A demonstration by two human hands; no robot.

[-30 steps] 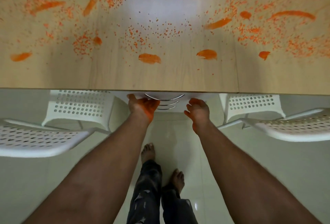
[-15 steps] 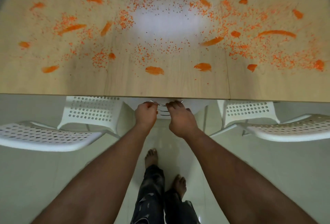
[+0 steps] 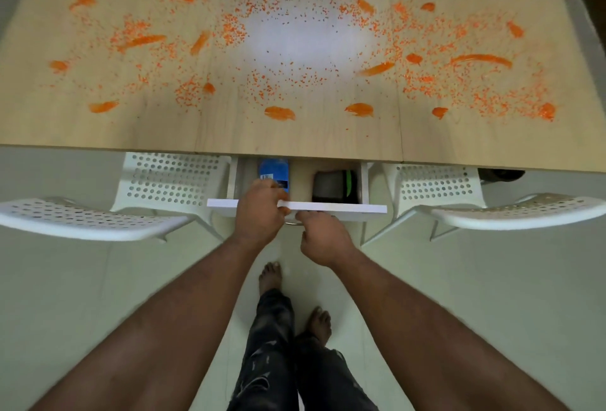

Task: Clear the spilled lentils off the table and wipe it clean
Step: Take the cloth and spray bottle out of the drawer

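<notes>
Countless orange lentils (image 3: pixel 436 82) lie scattered over the wooden table (image 3: pixel 98 135), mixed with orange smears (image 3: pixel 279 113) (thickest toward the right end). Under the near edge a white drawer (image 3: pixel 328 206) stands pulled out, with a blue bottle (image 3: pixel 274 171) and a dark cloth-like item (image 3: pixel 333 184) inside. The left hand (image 3: pixel 260 210) curls over the drawer's front by the bottle; whether it grips the bottle I cannot tell. The right hand (image 3: pixel 323 238), fingers bent, holds the handle just below the front. White perforated chairs (image 3: pixel 170 181) flank the drawer.
</notes>
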